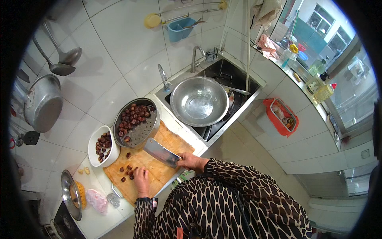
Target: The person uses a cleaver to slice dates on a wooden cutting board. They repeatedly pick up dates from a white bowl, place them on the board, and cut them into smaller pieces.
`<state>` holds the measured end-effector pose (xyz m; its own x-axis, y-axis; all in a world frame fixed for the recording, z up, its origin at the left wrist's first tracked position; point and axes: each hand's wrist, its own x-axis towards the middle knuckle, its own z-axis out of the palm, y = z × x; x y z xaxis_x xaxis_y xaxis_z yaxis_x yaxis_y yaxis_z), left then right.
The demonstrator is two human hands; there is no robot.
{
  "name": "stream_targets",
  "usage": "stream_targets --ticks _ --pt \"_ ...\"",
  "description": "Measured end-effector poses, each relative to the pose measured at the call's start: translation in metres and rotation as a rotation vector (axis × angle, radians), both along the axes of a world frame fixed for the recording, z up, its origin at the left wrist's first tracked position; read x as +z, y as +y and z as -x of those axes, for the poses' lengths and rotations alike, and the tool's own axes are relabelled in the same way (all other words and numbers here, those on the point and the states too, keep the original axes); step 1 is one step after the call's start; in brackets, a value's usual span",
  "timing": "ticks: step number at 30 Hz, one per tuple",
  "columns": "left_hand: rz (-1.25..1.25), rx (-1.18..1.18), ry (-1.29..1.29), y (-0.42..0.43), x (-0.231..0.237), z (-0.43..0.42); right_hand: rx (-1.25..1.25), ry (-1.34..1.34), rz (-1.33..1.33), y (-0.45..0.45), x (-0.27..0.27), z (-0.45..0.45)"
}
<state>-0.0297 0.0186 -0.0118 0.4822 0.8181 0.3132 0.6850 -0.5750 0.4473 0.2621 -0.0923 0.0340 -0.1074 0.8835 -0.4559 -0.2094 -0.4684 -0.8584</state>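
My right hand (190,162) grips the handle of a cleaver (161,152), its wide blade held above the wooden cutting board (152,176). The blade's far end is close to a steamer pot (154,130) with a perforated bottom, which holds many chestnuts (132,118). My left hand (141,180) is at a few loose chestnuts (123,179) on the board; whether its fingers hold one is hidden. To the left of the pot, a white plastic basket (92,151) contains more chestnuts (103,145).
Water runs from a faucet (195,58) into a large metal basin (176,104) over the sink (219,131). A metal bowl (78,206), a yellow basket (81,191) and a pink plastic bag (97,200) sit at lower left. A red-lined waste bin (267,115) hangs on the right wall.
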Motion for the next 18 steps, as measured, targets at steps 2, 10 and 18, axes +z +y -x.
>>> stream_targets --ticks 2,10,18 --pt "0.071 0.053 -0.147 0.011 -0.001 0.003 0.050 -0.055 0.009 0.000 0.001 -0.006" --pt "0.208 0.109 -0.132 -0.026 -0.005 -0.029 0.084 -0.005 0.018 -0.003 0.001 -0.023" --pt "0.185 0.262 -0.160 -0.030 0.007 -0.022 0.113 -0.092 0.074 0.006 0.019 -0.022"
